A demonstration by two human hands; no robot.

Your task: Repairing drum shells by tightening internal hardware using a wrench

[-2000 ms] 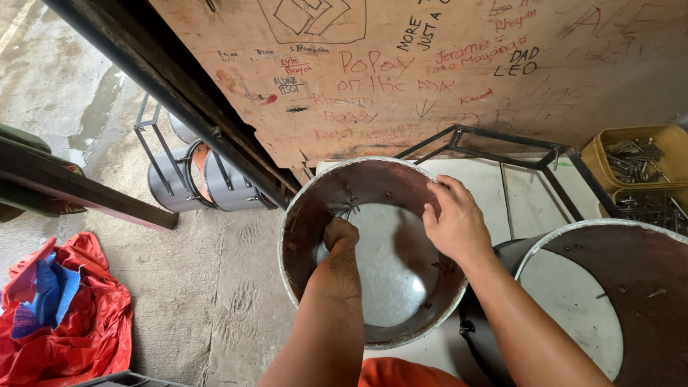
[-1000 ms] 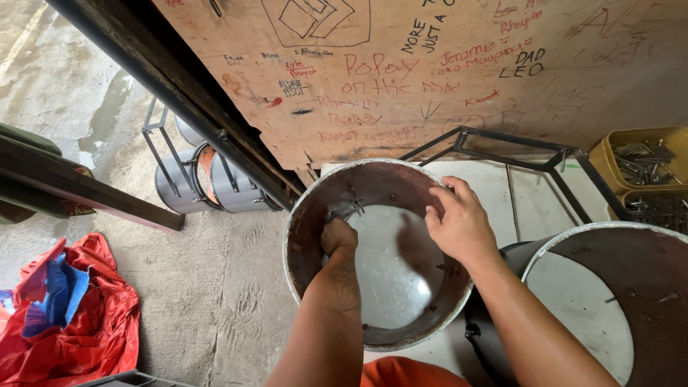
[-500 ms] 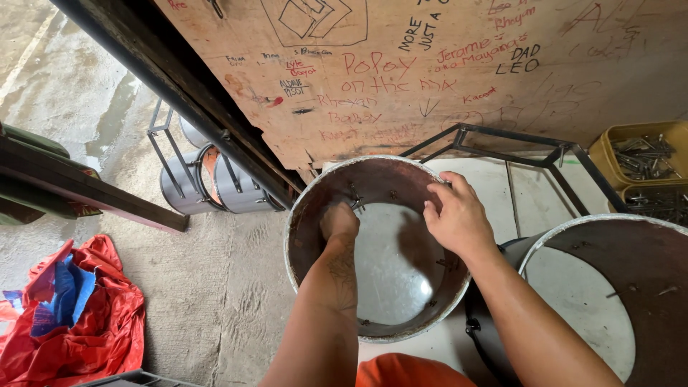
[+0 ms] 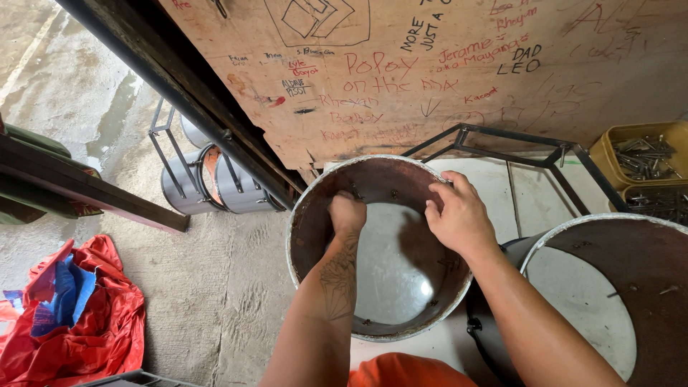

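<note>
Left hand [image 4: 347,213] deeper, one drum [image 4: 315,215]

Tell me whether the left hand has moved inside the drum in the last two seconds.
Yes. The left hand has slid up the drum's inner wall toward the far rim, while the right hand kept its place on that rim.

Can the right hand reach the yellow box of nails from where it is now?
Probably yes. The right hand rests on the drum rim, and the yellow box sits to its right with only a low black frame between.
</note>
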